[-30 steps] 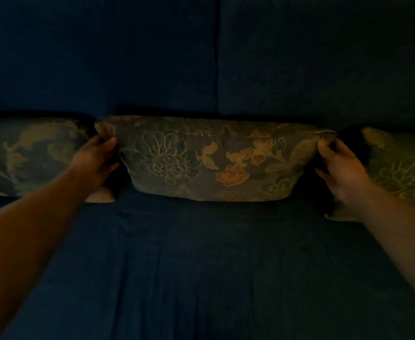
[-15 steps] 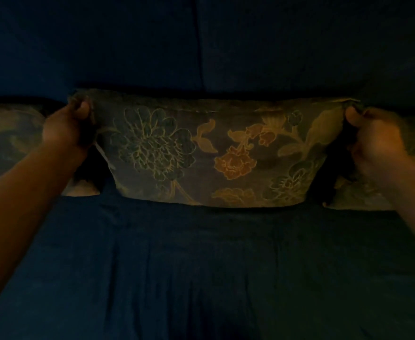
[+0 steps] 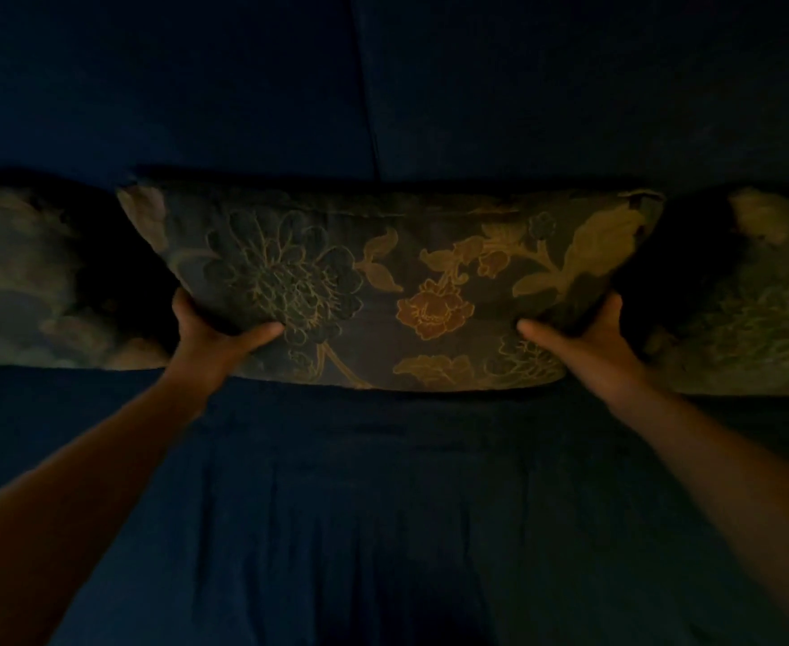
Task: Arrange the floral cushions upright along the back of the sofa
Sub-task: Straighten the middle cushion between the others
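Note:
The middle floral cushion (image 3: 383,282), dark with a blue flower and an orange one, stands upright against the sofa back (image 3: 383,86). My left hand (image 3: 211,333) grips its lower left corner, thumb on the front face. My right hand (image 3: 584,338) grips its lower right corner the same way. A second floral cushion (image 3: 24,282) leans at the far left and a third floral cushion (image 3: 765,310) at the far right, both partly cut off by the frame.
The dark blue sofa seat (image 3: 383,505) spreads in front of the cushions, creased down the middle. A vertical seam (image 3: 364,86) splits the backrest. The scene is very dim.
Both hands slid down from the middle cushion's top corners to its lower corners. The cushion now stands taller against the backrest, and the view has moved closer.

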